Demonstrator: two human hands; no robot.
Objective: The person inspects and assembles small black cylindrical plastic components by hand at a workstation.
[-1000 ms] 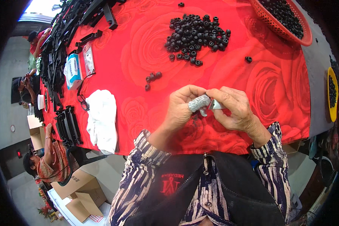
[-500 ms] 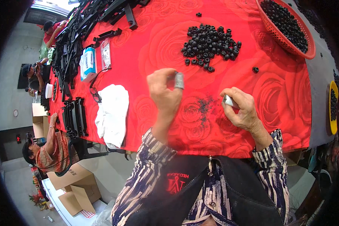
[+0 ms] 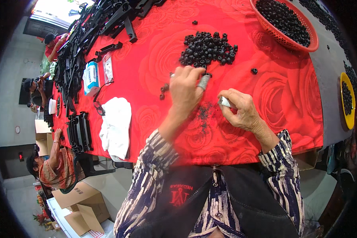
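Observation:
My left hand (image 3: 185,90), its thumb wrapped in grey, reaches to the near edge of a pile of small black knobs (image 3: 210,48). Its thumb and forefinger close at one knob (image 3: 209,75) there; the hand is slightly blurred. Just left of this hand lie a few more knobs (image 3: 162,94). My right hand (image 3: 242,110) is closed over the tablecloth, and a short white piece (image 3: 225,102) sticks out between its fingers. Whether it is a wrap or a held tool, I cannot make out. Dark crumbs (image 3: 204,115) lie between my hands.
A red basket (image 3: 279,39) of black knobs stands far right, a yellow tray (image 3: 342,99) near the right edge. On the left are a white cloth (image 3: 116,129), a tissue pack (image 3: 92,77), glasses (image 3: 99,106) and heaped black parts (image 3: 73,59). Several people sit beyond.
My left hand has moved forward to the knob pile, and its fingers have reached out. A few knobs now show left of it. My right hand stays closed; the whole view has shifted slightly.

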